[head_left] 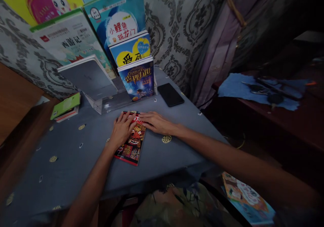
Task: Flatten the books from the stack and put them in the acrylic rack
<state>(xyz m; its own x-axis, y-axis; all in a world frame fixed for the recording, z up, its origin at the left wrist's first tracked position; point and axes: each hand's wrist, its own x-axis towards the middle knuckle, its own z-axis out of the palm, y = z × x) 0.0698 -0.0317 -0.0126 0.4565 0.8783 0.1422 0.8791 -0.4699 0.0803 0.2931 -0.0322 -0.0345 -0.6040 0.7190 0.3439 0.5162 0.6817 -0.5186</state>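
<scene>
A red and black book (133,146) with a masked face on its cover lies closed on the table. My left hand (123,128) rests flat on the book's upper left part, fingers stretched out. On its upper right corner lies my right hand (155,122), fingers extended flat across the cover. Both hands press on the book from above, and neither grips it. Just beyond them stands a clear stepped book rack (98,106) with several upright books, among them a dark blue one (138,80) in front.
A black phone (170,94) lies right of the rack. Several small books (66,106) are stacked at the left. A blue cloth (233,88) with keys and glasses covers part of a dark red surface. More books (248,200) sit low at the right. A patterned curtain (174,28) hangs behind.
</scene>
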